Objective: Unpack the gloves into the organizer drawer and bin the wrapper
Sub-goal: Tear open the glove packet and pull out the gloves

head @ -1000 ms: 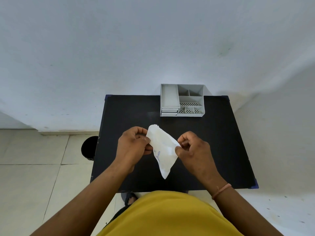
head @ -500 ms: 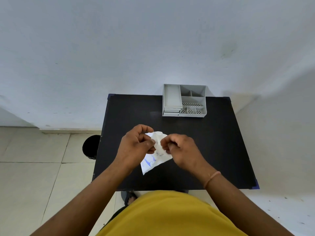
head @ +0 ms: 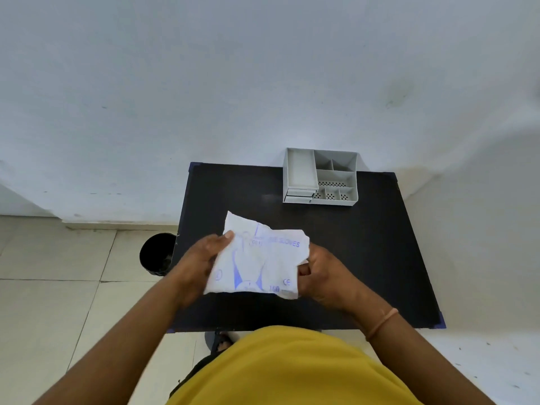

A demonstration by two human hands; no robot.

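The white paper glove packet with blue print, bunched between my fists half a second ago, is now spread flat and face-up above the black tabletop: still sealed as far as I can tell, no gloves out. My left hand pinches its left edge, thumb on top; my right hand clenches the right edge. The grey plastic organizer is far back, the black round bin on the floor left.

The flat white paper wrapper with blue print covers the left hand's fingers and part of the right hand. Its print is too blurred to read in full, and its contents are hidden. The black table edge cuts off the round black bin.
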